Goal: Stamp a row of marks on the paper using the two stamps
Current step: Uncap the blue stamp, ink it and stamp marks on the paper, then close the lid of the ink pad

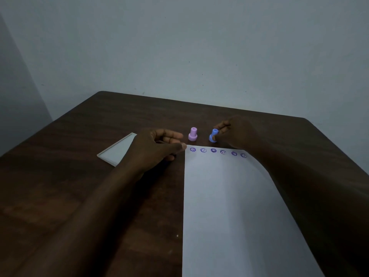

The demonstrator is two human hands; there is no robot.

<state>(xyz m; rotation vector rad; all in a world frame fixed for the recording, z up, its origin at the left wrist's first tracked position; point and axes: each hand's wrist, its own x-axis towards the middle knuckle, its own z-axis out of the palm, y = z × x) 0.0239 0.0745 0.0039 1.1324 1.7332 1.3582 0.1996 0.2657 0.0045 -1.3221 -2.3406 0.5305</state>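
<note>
A white sheet of paper (229,196) lies on the dark wooden table (79,136), with a row of several purple stamped marks (217,151) along its far edge. Just beyond that edge a pink stamp (192,134) stands upright, untouched. To its right a blue stamp (213,135) leans tilted on the table, with the fingertips of my right hand (237,132) pinching its top. My left hand (159,144) rests at the paper's far left corner, fingers loosely spread, thumb tip touching the corner, holding nothing.
A flat white tray-like pad with a pale frame (117,149) lies on the table to the left, partly hidden by my left hand. A pale wall (179,47) stands right behind the table's far edge.
</note>
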